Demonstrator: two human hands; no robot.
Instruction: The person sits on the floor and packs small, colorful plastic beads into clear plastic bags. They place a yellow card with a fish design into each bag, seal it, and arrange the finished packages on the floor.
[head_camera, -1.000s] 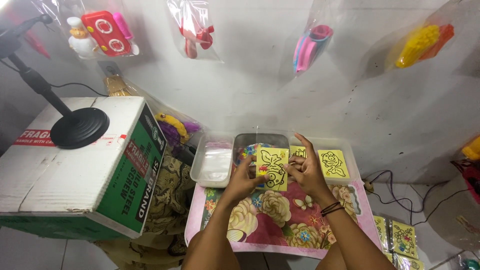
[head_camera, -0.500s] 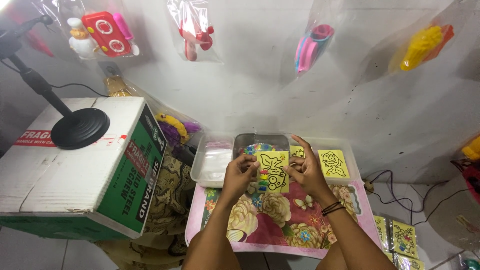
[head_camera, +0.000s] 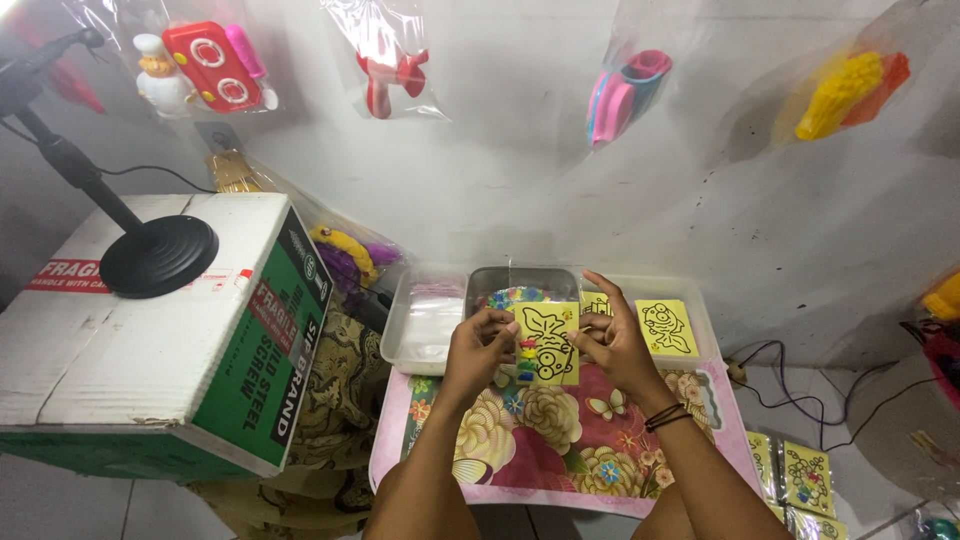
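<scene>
above the flowered mat (head_camera: 560, 450), both hands grasp a yellow card (head_camera: 545, 345) with a black cartoon outline, a few parts coloured; the left hand (head_camera: 478, 350) pinches its left edge, the right hand (head_camera: 612, 345) its right. since a second ago the card has lifted slightly toward the trays (head_camera: 425, 330).
</scene>
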